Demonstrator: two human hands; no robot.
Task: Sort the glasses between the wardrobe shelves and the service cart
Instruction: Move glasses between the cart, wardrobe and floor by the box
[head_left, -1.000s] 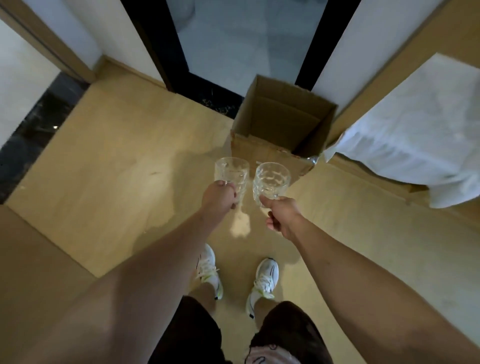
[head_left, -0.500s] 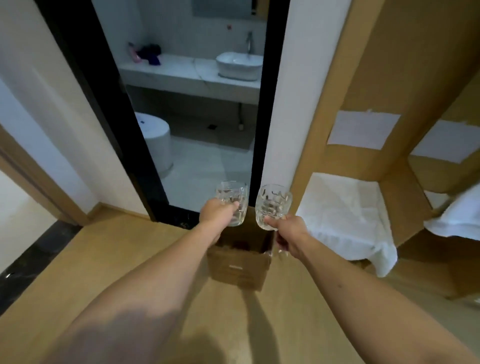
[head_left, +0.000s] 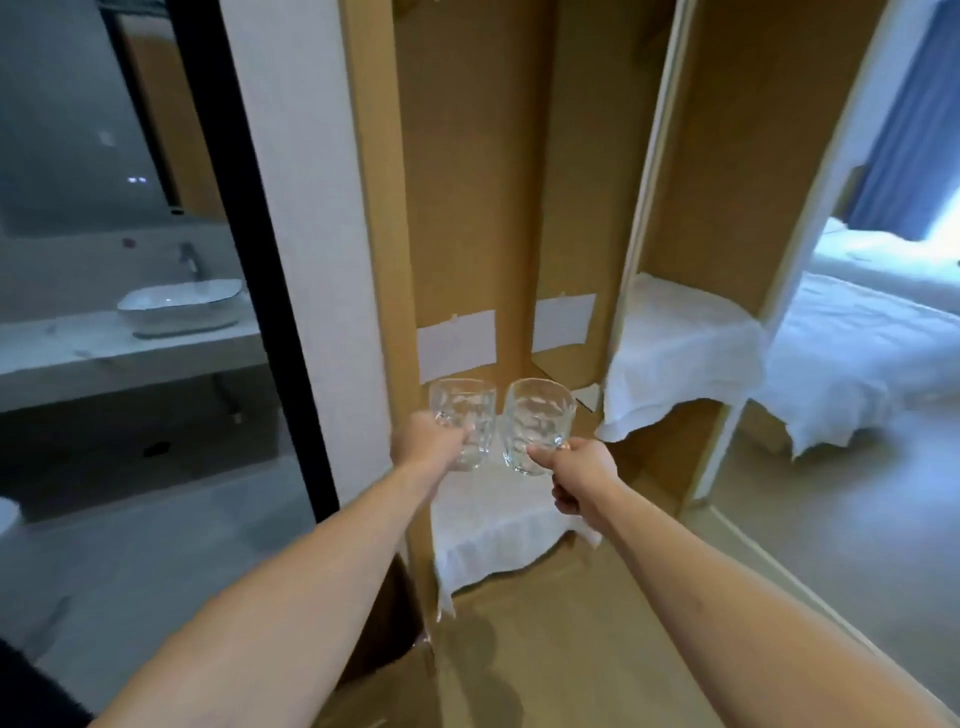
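Two glasses are held out in front of the wardrobe shelves (head_left: 498, 519), side by side and nearly touching, upright above the white cloth on the lower shelf. The left hand (head_left: 431, 447) has its fingers wrapped around the left glass (head_left: 462, 421) low on the body; the right hand (head_left: 576, 467) grips the right glass (head_left: 537, 423) near its base. Both look thin, rigid and breakable, probably light and a little slick, so holding low on the faceted wall seems safest.
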